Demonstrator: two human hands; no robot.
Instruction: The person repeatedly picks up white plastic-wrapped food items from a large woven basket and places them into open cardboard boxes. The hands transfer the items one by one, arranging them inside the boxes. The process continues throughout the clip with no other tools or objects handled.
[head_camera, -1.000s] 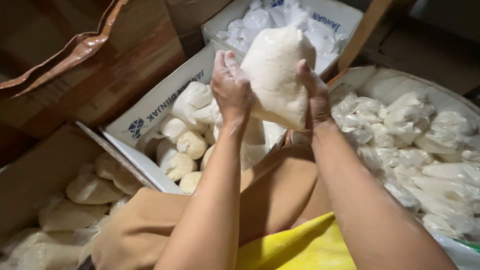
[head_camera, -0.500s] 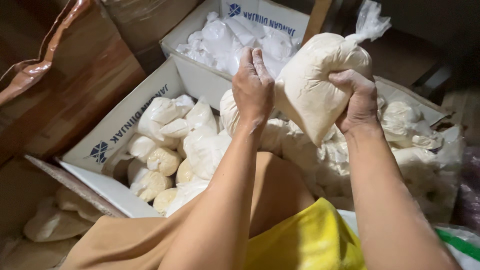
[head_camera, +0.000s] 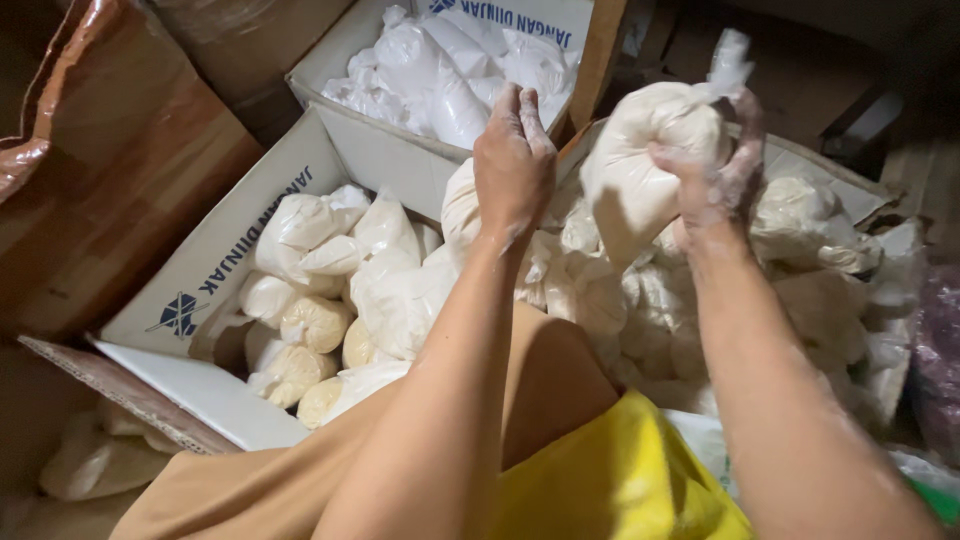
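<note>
Boxes (head_camera: 330, 160) of white bags surround raised arms: right hand (head_camera: 715, 180) grips a flour-filled bag (head_camera: 640, 165) near its knotted top, left hand (head_camera: 513, 165) loosely curled beside it, holding nothing.

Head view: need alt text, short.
A person's right hand holds up a clear bag of white powder by its neck, with the left hand raised beside it. Below are open cardboard boxes full of similar filled bags.
</note>
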